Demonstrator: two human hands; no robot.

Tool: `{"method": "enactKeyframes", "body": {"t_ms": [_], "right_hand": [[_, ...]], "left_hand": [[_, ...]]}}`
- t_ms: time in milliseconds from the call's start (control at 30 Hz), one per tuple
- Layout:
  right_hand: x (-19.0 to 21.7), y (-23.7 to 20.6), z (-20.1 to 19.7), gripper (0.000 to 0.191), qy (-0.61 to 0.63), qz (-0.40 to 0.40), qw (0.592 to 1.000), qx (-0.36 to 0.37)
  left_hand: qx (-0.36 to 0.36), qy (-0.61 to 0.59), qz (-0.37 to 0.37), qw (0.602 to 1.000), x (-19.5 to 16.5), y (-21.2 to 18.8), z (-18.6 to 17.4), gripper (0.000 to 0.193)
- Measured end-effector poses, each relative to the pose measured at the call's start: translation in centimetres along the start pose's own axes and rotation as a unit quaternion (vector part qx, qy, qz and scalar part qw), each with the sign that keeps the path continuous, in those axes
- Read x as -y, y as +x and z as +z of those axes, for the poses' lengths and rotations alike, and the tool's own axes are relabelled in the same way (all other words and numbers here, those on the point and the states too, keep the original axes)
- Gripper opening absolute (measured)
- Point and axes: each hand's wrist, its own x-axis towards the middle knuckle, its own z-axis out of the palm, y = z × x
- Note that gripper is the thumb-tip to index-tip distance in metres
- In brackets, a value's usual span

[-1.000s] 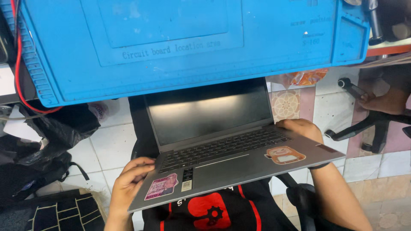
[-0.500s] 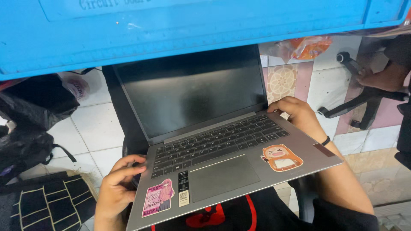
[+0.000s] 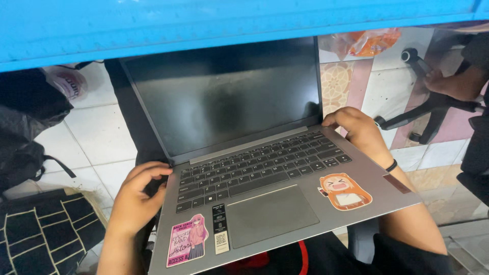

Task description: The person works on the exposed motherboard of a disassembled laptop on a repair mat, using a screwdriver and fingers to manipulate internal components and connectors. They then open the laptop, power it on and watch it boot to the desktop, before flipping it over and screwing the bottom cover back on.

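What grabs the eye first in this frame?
An open grey laptop fills the centre, its screen dark, with the left hand gripping its left edge and the right hand at the right corner by the hinge. Two cartoon stickers stand out on the palm rest: a pink one at lower left, an orange one at right. A bright blue mat spans the top.

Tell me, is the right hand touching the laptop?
Touching. The head view shows the right hand gripping the right edge of the open grey laptop near the hinge, fingers curled onto its keyboard deck.
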Motion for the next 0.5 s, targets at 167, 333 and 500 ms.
{"method": "enactKeyframes", "body": {"t_ms": [167, 333, 500], "right_hand": [[0.7, 0.0, 0.1, 0.019, -0.024, 0.057, 0.998, -0.016], [1.0, -0.2, 0.2, 0.019, -0.042, 0.006, 0.998, -0.041], [1.2, -0.1, 1.0, 0.014, -0.024, 0.045, 0.997, -0.064]], "left_hand": [[-0.018, 0.075, 0.018, 0.997, -1.4, 1.0, 0.6, 0.029], [-0.038, 0.057, 0.042, 0.997, -2.1, 1.5, 0.6, 0.023], [-0.043, 0.049, 0.041, 0.997, -1.8, 1.5, 0.8, 0.022]]}}
